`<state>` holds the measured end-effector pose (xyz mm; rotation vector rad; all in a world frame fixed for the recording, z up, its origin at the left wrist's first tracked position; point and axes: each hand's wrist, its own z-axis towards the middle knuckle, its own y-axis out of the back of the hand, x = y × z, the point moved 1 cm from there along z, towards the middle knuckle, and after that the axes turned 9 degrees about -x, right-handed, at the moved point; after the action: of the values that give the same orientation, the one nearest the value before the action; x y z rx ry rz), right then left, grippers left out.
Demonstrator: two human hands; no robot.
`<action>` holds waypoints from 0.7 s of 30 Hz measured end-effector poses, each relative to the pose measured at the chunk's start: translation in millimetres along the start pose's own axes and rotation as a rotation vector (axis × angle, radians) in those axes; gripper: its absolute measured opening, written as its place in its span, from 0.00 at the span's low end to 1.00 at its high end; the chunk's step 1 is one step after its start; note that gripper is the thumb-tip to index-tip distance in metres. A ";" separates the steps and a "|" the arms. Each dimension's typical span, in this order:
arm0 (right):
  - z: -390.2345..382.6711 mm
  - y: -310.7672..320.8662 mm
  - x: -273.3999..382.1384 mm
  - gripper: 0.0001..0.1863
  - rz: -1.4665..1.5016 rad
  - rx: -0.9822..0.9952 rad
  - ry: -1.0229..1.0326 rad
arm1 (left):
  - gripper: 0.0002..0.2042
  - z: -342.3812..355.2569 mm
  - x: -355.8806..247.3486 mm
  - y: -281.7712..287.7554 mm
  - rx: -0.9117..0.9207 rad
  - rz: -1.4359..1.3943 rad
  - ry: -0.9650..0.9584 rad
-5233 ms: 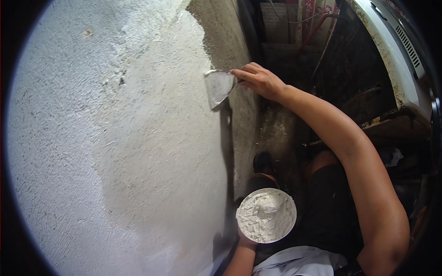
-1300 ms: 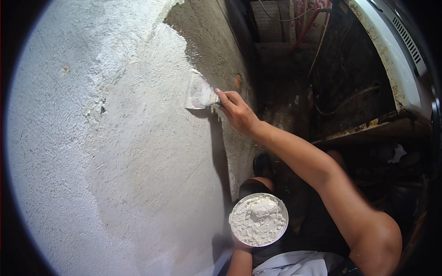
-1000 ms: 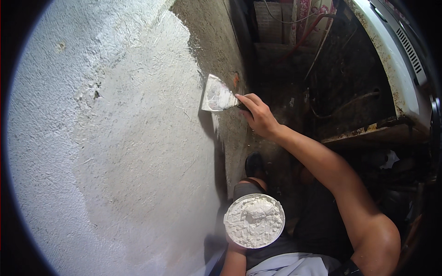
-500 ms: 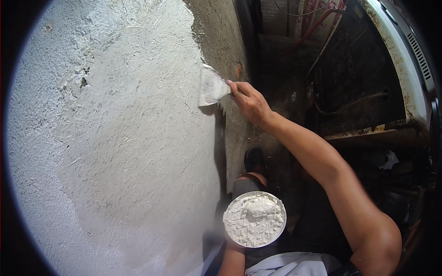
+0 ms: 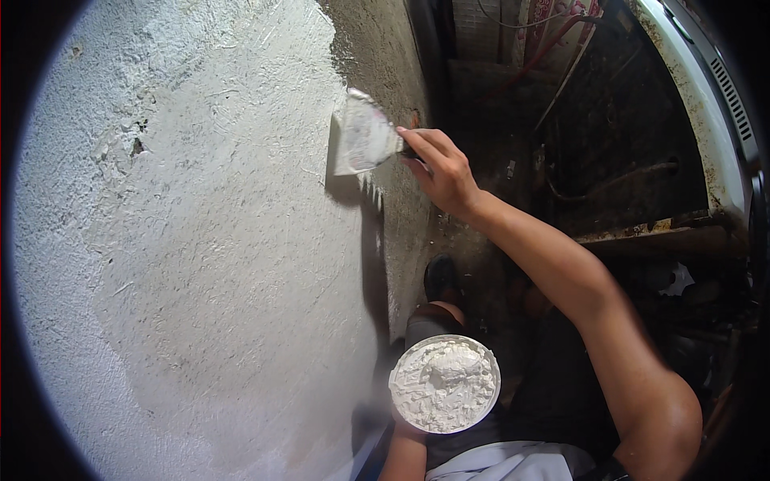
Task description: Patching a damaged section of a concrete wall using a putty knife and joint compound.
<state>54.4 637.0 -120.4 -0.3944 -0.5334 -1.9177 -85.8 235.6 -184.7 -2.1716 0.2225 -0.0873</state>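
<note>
My right hand (image 5: pixel 446 170) grips the handle of a wide putty knife (image 5: pixel 366 138), its blade smeared with white paste. The blade is by the right border of the white-coated area on the wall (image 5: pixel 216 232) and casts a shadow there; whether its edge touches the wall I cannot tell. Low in the picture, my left hand (image 5: pixel 407 434) holds up a round white tub (image 5: pixel 495 401) from beneath. Its fingers are hidden by the tub. Thick, lumpy white putty (image 5: pixel 445 383) fills the tub.
Bare grey-brown wall (image 5: pixel 370 40) borders the white coat on the right. Chipped dark spots (image 5: pixel 137 147) mark the wall at the upper left. A rusty-edged white appliance casing (image 5: pixel 696 104) stands at the right. My shoe (image 5: pixel 440 276) is on the floor beside the wall.
My right hand has moved slightly up, and the putty knife has shifted up and left, with a wider shadow beside its blade. The left hand and tub have barely moved.
</note>
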 end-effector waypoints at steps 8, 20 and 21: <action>-17.8 83.4 -14.4 0.22 -0.292 0.278 -0.031 | 0.35 -47.2 40.8 -53.2 -0.219 0.423 -0.107; -86.1 300.9 179.3 0.09 -0.251 0.697 -0.586 | 0.37 -165.7 109.7 -85.6 -0.201 0.602 -0.124; -93.5 314.1 200.6 0.10 -0.252 0.649 -0.634 | 0.36 -179.6 113.8 -83.9 -0.183 0.496 -0.067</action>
<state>263.2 324.3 -41.3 -0.5169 -1.6302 -1.7021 10.4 115.9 -15.3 -2.2310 0.7455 0.2971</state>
